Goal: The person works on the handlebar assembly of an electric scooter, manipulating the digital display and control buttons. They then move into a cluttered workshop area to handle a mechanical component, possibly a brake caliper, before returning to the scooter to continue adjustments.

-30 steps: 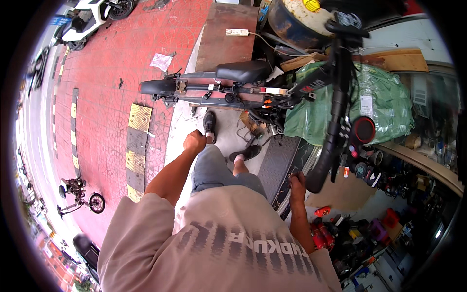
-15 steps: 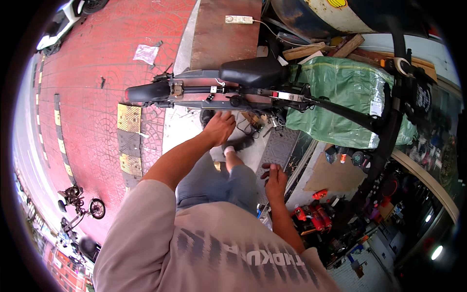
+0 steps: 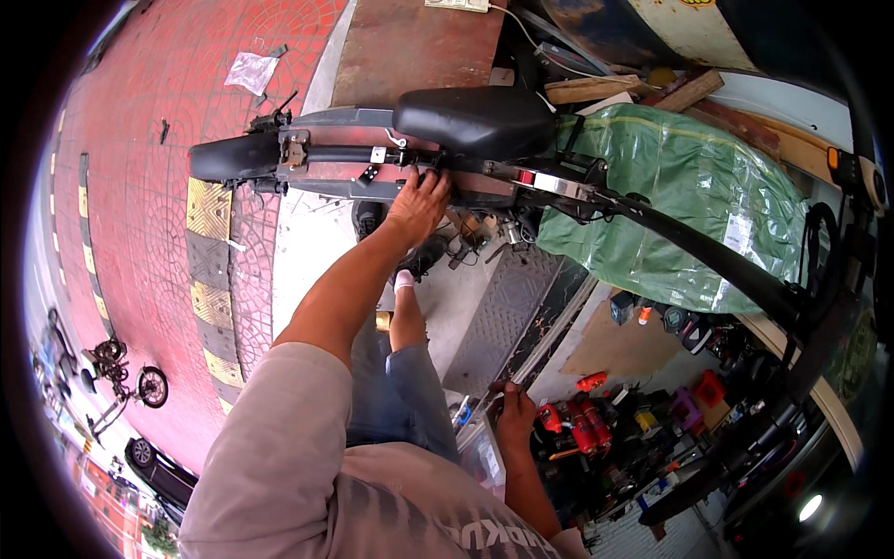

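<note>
Across the far middle: one black bike [image 3: 563, 189], seat [image 3: 475, 123] on top, handlebar [image 3: 810, 345] to the right. Left hand [image 3: 419, 207]: at the frame's near side, fingers slightly spread; whether they pinch a part, cannot tell. Right hand [image 3: 514, 415]: near, apart from the bike, fingers curled, contents unclear. Right: green wrapped bundle [image 3: 684, 200]. Far: red-brown board [image 3: 419, 47]. Left: yellow-and-black ramp strip [image 3: 212, 256], red paving [image 3: 177, 56].

Red paving [image 3: 140, 261] — crumpled sheet [image 3: 250, 73], striped ramp [image 3: 212, 303]
</note>
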`<action>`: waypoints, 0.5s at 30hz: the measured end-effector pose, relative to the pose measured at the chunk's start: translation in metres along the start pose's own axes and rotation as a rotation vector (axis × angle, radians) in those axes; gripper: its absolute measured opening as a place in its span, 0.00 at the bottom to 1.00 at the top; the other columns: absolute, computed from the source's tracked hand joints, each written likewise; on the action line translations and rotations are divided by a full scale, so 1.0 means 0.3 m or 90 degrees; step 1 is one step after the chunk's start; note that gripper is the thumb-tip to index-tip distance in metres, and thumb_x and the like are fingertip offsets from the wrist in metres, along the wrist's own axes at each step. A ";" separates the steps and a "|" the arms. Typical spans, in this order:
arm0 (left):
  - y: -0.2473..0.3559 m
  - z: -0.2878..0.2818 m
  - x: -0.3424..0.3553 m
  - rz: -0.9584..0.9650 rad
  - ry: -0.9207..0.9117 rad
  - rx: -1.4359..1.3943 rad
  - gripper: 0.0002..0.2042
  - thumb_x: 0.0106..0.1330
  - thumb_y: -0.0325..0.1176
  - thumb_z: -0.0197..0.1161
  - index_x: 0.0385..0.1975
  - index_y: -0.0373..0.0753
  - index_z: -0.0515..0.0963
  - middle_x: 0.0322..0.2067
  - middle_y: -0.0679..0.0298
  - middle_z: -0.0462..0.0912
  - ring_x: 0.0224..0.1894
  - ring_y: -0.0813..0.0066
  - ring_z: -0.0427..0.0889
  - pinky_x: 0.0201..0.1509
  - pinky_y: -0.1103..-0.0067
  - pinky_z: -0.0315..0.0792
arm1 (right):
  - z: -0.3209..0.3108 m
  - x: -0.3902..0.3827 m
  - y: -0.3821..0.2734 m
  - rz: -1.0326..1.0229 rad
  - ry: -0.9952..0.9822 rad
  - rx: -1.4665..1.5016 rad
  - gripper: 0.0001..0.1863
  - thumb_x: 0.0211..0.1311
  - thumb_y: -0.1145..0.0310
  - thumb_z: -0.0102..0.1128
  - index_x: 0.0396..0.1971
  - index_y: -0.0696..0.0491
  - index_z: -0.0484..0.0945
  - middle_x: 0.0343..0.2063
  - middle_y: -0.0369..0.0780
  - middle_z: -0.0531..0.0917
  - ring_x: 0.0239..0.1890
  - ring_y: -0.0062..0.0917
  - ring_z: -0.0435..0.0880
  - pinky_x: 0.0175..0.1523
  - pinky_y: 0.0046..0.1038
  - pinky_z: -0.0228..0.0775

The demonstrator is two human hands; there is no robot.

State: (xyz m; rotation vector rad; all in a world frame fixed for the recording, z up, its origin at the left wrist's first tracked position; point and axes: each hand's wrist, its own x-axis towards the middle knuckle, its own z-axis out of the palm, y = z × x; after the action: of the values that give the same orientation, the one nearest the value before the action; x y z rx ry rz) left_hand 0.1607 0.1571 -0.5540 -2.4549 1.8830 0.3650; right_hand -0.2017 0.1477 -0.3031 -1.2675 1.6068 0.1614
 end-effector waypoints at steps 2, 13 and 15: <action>-0.003 0.010 -0.002 0.008 0.009 0.019 0.22 0.75 0.41 0.50 0.64 0.40 0.78 0.70 0.54 0.70 0.69 0.54 0.67 0.75 0.46 0.55 | -0.011 0.017 -0.013 -0.029 -0.006 -0.047 0.24 0.82 0.53 0.48 0.38 0.56 0.87 0.19 0.31 0.77 0.22 0.14 0.72 0.29 0.20 0.59; -0.032 0.025 0.025 0.052 0.028 -0.001 0.18 0.73 0.41 0.52 0.56 0.44 0.83 0.64 0.59 0.76 0.66 0.56 0.71 0.72 0.39 0.57 | -0.091 0.097 0.039 -0.030 -0.001 -0.060 0.25 0.81 0.52 0.48 0.39 0.56 0.88 0.18 0.31 0.78 0.22 0.12 0.71 0.28 0.20 0.58; -0.030 0.027 0.027 0.038 0.073 -0.009 0.17 0.71 0.42 0.53 0.50 0.45 0.85 0.58 0.59 0.78 0.63 0.56 0.72 0.70 0.40 0.59 | -0.080 0.092 -0.015 -0.045 0.002 -0.062 0.25 0.81 0.52 0.49 0.39 0.56 0.87 0.18 0.31 0.78 0.21 0.12 0.71 0.28 0.20 0.58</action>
State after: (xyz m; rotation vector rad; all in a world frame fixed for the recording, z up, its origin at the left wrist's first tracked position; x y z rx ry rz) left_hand 0.1700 0.1531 -0.5646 -2.4828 2.0073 0.2445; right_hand -0.2105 0.1128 -0.3113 -1.3983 1.5697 0.1960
